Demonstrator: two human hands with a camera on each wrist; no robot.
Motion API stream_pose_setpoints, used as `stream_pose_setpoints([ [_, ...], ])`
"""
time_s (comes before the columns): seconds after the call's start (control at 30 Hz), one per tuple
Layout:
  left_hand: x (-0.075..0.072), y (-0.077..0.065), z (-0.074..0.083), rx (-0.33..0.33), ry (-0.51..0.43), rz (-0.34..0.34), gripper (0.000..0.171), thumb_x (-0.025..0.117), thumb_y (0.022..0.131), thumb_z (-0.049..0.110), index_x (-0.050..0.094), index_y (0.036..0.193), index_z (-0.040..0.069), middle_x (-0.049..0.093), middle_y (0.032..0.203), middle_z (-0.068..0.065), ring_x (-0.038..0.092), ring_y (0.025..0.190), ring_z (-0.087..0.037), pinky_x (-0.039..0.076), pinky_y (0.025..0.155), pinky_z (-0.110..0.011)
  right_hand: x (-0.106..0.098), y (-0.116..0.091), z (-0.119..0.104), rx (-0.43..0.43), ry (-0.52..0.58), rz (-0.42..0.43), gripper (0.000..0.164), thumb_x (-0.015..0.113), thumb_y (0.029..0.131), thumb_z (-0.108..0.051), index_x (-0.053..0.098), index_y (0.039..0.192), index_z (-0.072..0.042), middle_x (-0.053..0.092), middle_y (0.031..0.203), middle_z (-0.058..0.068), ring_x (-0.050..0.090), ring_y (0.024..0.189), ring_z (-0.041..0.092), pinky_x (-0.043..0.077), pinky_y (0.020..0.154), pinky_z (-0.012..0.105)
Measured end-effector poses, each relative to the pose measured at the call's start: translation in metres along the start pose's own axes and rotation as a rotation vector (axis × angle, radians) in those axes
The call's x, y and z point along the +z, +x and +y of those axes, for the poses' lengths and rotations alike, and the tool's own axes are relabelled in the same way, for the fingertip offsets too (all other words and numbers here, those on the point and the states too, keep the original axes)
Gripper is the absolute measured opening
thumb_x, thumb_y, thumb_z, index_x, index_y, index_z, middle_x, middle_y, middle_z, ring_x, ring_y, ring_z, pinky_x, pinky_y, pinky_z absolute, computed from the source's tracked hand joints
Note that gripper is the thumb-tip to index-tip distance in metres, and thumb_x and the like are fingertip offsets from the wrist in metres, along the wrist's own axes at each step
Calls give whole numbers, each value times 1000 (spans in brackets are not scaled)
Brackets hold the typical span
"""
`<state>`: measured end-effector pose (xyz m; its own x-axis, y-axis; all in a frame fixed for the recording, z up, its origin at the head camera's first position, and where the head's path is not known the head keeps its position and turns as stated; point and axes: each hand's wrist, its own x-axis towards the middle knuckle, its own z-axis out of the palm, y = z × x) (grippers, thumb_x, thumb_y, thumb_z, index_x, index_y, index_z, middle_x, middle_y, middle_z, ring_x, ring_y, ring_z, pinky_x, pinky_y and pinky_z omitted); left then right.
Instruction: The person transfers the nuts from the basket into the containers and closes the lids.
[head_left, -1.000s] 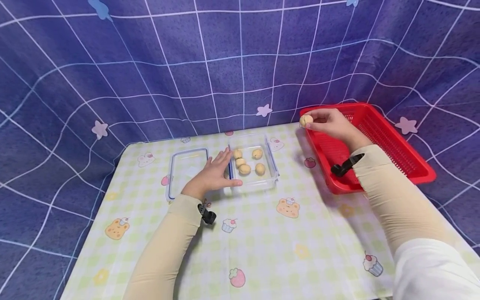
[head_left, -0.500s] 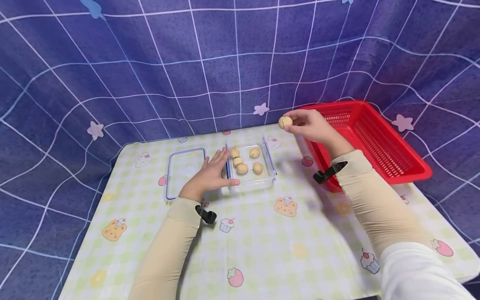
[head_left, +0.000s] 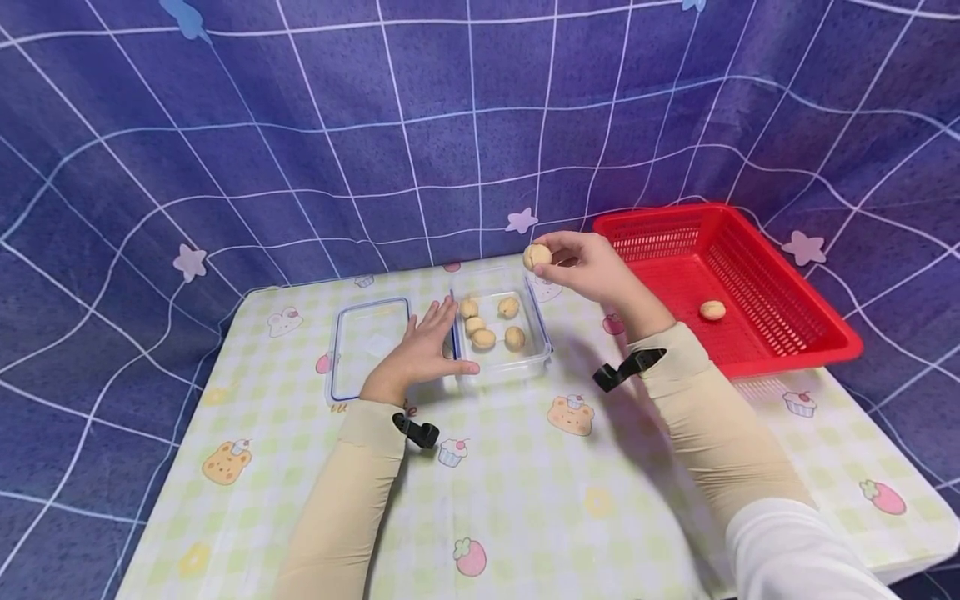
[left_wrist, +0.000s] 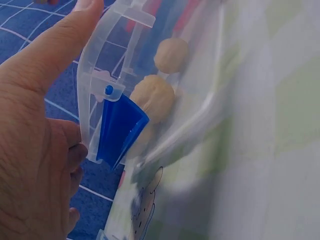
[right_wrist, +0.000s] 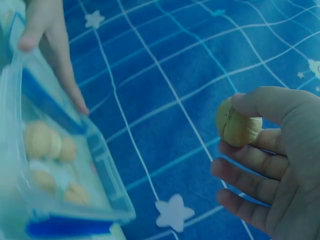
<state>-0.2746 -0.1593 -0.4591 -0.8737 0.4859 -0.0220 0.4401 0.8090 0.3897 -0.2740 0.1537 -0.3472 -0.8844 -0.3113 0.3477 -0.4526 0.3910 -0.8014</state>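
My right hand [head_left: 588, 262] pinches a walnut [head_left: 537, 257] between thumb and fingers, raised near the back right corner of a clear plastic food container [head_left: 504, 368]. The right wrist view shows the pale walnut [right_wrist: 235, 125] with a crack down its shell. Several walnuts [head_left: 514, 337] lie inside the container. Along the container's left side rests my left hand [head_left: 420, 357], fingers straight and thumb spread toward the front. In the left wrist view this hand [left_wrist: 35, 120] is at the rim, beside a blue locking flap [left_wrist: 120, 131].
A clear lid with a blue seal [head_left: 335, 350] lies left of the container. At the right stands a red plastic basket [head_left: 813, 292] with one walnut [head_left: 712, 310] visible in it. A checked tablecloth [head_left: 525, 508] covers the table, and a blue curtain [head_left: 330, 158] hangs behind.
My right hand has carried its walnut left from the red basket toward the container, baring another walnut in the basket. The left hand has stayed beside the container.
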Motion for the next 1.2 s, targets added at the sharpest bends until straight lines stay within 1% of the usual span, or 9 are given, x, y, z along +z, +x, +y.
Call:
stream_pose_setpoints([
  [0.13, 1, 0, -1, -5, -13, 6, 127, 70, 77, 75, 1, 163, 13, -3, 170, -4, -5, 156, -26, -8, 122, -57, 12, -1, 0, -27, 37, -1, 38, 75, 90, -8, 68, 124, 5, 72, 102, 20, 68, 90, 32, 54, 76, 21],
  [0.17, 1, -1, 0, -6, -21, 5, 127, 70, 76, 75, 1, 163, 13, -3, 170, -4, -6, 156, -26, -9, 122, -56, 15, 1, 5, -36, 47, -2, 38, 76, 90, -9, 68, 124, 5, 72, 102, 19, 68, 90, 30, 55, 76, 21],
  [0.3, 1, -3, 2, -6, -44, -3, 128, 70, 76, 75, 0, 163, 14, -2, 171, -6, -8, 156, -25, -12, 121, -54, 23, -1, 7, -35, 114, 2, 38, 74, 90, -5, 66, 126, 6, 71, 105, 22, 67, 93, 30, 54, 78, 22],
  [0.47, 1, -3, 2, -4, -54, 12, 125, 74, 78, 67, 0, 163, 13, -2, 170, -8, -6, 156, -28, -13, 121, -55, 32, 0, 8, -59, 161, 13, 38, 73, 90, -2, 65, 126, 8, 71, 105, 25, 66, 94, 32, 54, 79, 24],
  [0.63, 1, -4, 3, -8, -73, 17, 123, 78, 80, 60, 1, 163, 13, -1, 170, -8, -9, 155, -23, -14, 121, -54, 42, 1, 13, -72, 168, 7, 37, 72, 90, 0, 65, 125, 9, 71, 102, 22, 67, 91, 28, 56, 78, 26],
  [0.83, 1, -3, 3, -9, -49, 20, 123, 74, 79, 66, 2, 164, 12, 0, 171, -7, -6, 156, -26, -11, 121, -55, 52, 2, 22, -59, 174, 22, 38, 75, 89, -2, 67, 125, 7, 72, 102, 21, 67, 91, 22, 56, 81, 33],
  [0.9, 1, -3, 2, -11, -42, 20, 123, 73, 79, 67, 2, 164, 12, 0, 171, -6, -5, 156, -26, -10, 122, -56, 56, 2, 25, -50, 181, 19, 39, 75, 89, -3, 66, 126, 7, 72, 103, 22, 67, 92, 23, 56, 82, 32],
  [1.07, 2, -3, 2, -7, -60, 23, 122, 76, 80, 64, 3, 164, 12, 0, 171, -6, -6, 156, -26, -10, 121, -56, 63, 2, 34, -37, 206, 15, 40, 74, 90, -3, 65, 128, 7, 71, 103, 24, 67, 93, 31, 55, 83, 32],
  [1.2, 2, -3, 2, -3, -78, 27, 122, 77, 80, 61, 3, 164, 13, 0, 171, -6, -7, 156, -26, -9, 121, -58, 69, 2, 41, -35, 211, 8, 40, 72, 91, -2, 64, 129, 7, 71, 105, 23, 67, 92, 32, 55, 85, 35],
])
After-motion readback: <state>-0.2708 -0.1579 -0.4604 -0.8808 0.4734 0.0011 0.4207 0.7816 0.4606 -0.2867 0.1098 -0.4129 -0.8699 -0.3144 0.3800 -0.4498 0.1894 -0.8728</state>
